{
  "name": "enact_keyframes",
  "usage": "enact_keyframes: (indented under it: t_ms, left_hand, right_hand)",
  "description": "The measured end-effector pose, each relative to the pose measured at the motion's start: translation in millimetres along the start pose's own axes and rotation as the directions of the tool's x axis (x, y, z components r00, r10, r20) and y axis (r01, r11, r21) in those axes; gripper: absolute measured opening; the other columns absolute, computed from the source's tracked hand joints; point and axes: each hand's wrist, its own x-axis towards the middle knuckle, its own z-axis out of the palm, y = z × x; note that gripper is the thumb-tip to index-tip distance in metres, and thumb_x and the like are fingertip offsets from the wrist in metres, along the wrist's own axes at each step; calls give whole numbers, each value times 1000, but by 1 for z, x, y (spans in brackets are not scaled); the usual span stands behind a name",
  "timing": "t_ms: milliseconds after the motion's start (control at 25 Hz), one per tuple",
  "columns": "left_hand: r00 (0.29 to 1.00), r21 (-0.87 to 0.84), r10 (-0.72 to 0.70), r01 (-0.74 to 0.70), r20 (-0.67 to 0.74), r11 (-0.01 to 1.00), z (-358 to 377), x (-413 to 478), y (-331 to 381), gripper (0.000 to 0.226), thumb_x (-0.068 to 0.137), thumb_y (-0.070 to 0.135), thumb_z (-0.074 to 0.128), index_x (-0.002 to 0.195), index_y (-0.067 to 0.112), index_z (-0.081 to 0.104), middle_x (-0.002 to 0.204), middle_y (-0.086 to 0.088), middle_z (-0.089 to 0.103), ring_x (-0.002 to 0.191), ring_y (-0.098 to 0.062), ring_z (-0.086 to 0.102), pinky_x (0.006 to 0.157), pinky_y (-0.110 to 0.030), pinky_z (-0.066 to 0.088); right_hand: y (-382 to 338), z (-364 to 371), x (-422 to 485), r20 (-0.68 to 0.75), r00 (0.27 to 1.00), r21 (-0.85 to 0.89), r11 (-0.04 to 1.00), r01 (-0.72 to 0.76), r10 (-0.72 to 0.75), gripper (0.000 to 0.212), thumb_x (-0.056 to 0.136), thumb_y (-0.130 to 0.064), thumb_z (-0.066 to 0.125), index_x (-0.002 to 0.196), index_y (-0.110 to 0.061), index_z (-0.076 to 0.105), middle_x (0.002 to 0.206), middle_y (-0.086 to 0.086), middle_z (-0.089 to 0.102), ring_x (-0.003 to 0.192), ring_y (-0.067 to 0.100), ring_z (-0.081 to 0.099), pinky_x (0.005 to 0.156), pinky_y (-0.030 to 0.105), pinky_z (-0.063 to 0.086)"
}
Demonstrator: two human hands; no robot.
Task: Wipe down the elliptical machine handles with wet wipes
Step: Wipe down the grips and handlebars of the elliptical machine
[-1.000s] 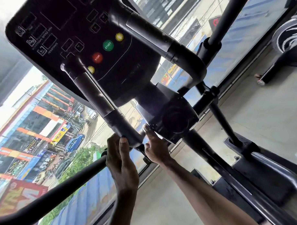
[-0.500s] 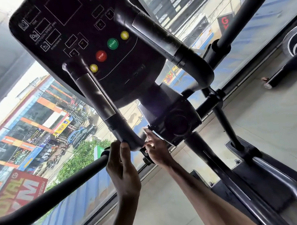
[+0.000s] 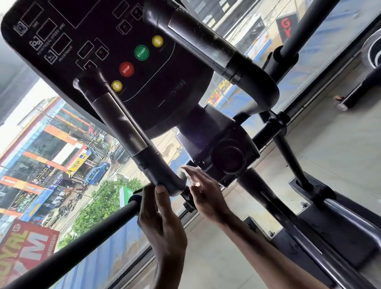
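A window (image 3: 55, 161) fills the left side, with a street of shops and parked cars outside. The floor (image 3: 347, 154) is pale and lies to the right. The black console (image 3: 97, 54) tilts across the top of the view. A long black bar (image 3: 73, 244) runs from the lower left corner up toward the middle.

Two black handles cross in front of the console. The upper handle (image 3: 210, 43) curves down at its right end toward the hub (image 3: 228, 156). The lower handle (image 3: 125, 129) slopes from the console's middle down to a bend just left of the hub.

Both grips are at that bend. The left grip (image 3: 161, 221) reaches up from below, in front of the bar's end, its fingers straight and close together with the tips touching the underside of the bend. The right grip (image 3: 205, 192) is just beside it, blurred, with fingers spread and the tips at the inner side of the bend. A pale patch shows between its fingers; whether that is a wipe cannot be told.

On the console sit a green START button (image 3: 141, 52), a red STOP button (image 3: 126, 69) and two yellow ones.
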Motion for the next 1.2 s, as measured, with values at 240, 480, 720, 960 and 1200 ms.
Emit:
enact_keyframes:
  t_ms: [240, 480, 720, 960, 1200]
  left_hand:
    - [1000, 54, -6, 6, -6, 999, -1, -2, 3, 30, 102, 39, 38, 73, 34, 41, 66, 3, 43, 69, -31, 37, 63, -44, 32]
    - [998, 66, -54, 52, 25, 996, -5, -3, 1, 34, 102, 41, 38, 74, 24, 45, 70, -9, 49, 73, -37, 43, 65, -48, 37]
    - [991, 110, -18, 3, 131, 994, -14, -1, -2, 29, 105, 45, 35, 83, 41, 52, 75, 4, 59, 75, -29, 51, 64, -39, 40]
    - [985, 118, -56, 37, 161, 992, -17, -1, 1, 27, 104, 50, 35, 86, 46, 55, 79, 10, 63, 82, -33, 54, 70, -42, 42]
    - [973, 137, -37, 6, 226, 991, -27, 9, -2, 26, 101, 55, 38, 85, 48, 57, 79, 15, 65, 76, -17, 55, 64, -32, 36]
  right_hand:
    - [-10, -9, 6, 158, 982, 0, 995, -102, 101, 63, 95, 8, 46, 154, -14, 46, 158, 2, 49, 142, 8, 47, 113, 11, 37]
    - [-15, -4, -15, 218, 965, 2, 989, -149, 144, 89, 86, -4, 58, 164, -29, 21, 167, -11, 29, 139, 12, 49, 106, 22, 46]
    - [-35, -5, -38, 154, 986, 194, 977, -91, 61, 88, 87, -16, 62, 164, -26, 21, 168, -6, 26, 125, -1, 54, 90, 25, 56]
    - [-45, -2, -23, 174, 969, 173, 963, -206, 176, 91, 85, -10, 67, 160, -34, 22, 160, -12, 31, 112, 5, 58, 86, 27, 54]
    - [-49, -5, -32, 129, 989, 124, 988, -90, 74, 94, 86, -10, 72, 158, -42, 21, 158, -25, 27, 112, 4, 54, 85, 29, 55]
